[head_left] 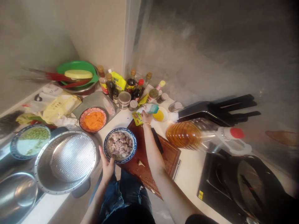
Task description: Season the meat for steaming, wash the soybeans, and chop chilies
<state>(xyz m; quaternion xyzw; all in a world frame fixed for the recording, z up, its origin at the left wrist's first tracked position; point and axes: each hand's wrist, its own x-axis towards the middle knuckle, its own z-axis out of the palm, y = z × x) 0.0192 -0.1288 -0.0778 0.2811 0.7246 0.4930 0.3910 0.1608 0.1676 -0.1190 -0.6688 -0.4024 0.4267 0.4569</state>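
Note:
My left hand (106, 165) grips the near rim of a blue-patterned bowl of chopped raw meat (120, 145), which sits at the edge of a dark wooden cutting board (168, 154). My right hand (146, 117) is stretched out over the board and closed on a white squeeze bottle with a teal and yellow label (146, 109), held tilted on its side near the far end of the board. Just right of that bottle is a small white dish of yellow liquid (159, 115).
A large oil bottle with a red cap (201, 134) lies on its side above a black cooktop with a wok (247, 183). Sauce bottles (130, 84) crowd the back corner. A bowl of carrot slices (92, 120), a peas bowl (30, 140) and a metal colander (66, 160) stand left.

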